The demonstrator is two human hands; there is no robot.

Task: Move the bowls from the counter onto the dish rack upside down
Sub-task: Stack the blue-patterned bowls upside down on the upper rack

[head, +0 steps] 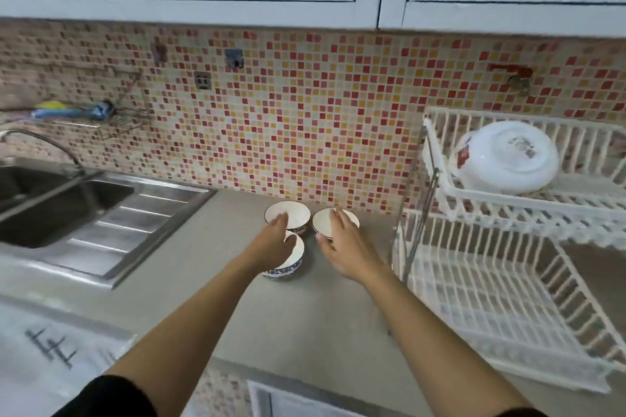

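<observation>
Three white bowls with blue patterned sides stand upright on the grey counter near the tiled wall: a back left bowl (295,215), a back right bowl (323,223) and a front bowl (292,262). My left hand (276,242) hovers over the front bowl with fingers spread, its fingertips reaching the back left bowl's rim. My right hand (342,244) is open above the back right bowl, fingertips at its rim. The white two-tier dish rack (491,284) stands to the right. A large white bowl (508,159) lies upside down on its upper tier.
A steel sink (61,210) with drainboard and faucet sits at the left. White upper cabinets hang above the mosaic backsplash. The rack's lower tier (474,298) is bare wire. Grey counter (305,325) stretches in front of the bowls.
</observation>
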